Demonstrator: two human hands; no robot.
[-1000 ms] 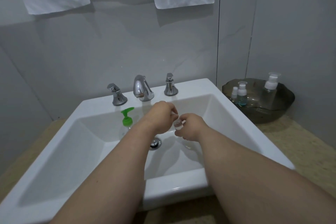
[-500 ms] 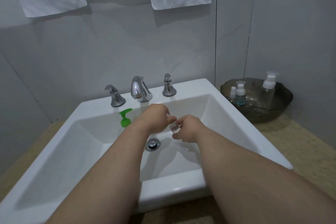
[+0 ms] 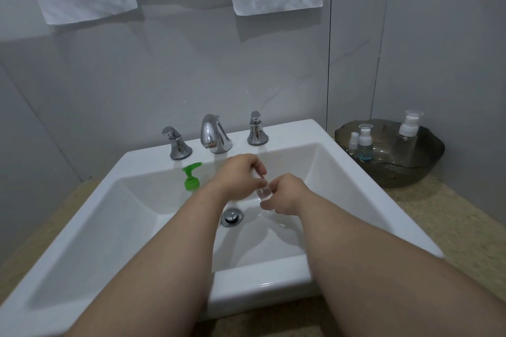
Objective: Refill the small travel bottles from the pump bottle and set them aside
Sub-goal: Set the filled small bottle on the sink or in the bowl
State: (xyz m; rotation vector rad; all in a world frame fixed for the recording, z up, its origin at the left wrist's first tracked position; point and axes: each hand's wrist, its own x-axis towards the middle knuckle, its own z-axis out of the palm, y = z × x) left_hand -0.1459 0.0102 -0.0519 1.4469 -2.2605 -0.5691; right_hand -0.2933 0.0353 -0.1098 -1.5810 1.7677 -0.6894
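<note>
Grey tiled walls and a speckled countertop frame a white sink point(image 3: 290, 135). The work is carried out over its basin, presumably so that any spill is caught and rinsed away. The small travel bottle point(image 3: 265, 192) is held upright above the basin, just right of the drain point(image 3: 232, 217), and is gripped around its clear body by the curled fingers of the right hand point(image 3: 287, 194). Its top is pinched between the thumb and fingertips of the left hand point(image 3: 241, 175), where a white cap point(image 3: 258, 174) is glimpsed; whether the cap is being screwed on or off cannot be told. The pump bottle point(image 3: 191, 176), recognised by its green head, is stood inside the basin at the left, near the left hand and within easy reach for dispensing. Three other bottles point(image 3: 364, 143) with white tops are kept together in a dark glass bowl point(image 3: 410, 175) on the counter to the right, well apart from the hands. This bowl is judged to be the set-aside place.
</note>
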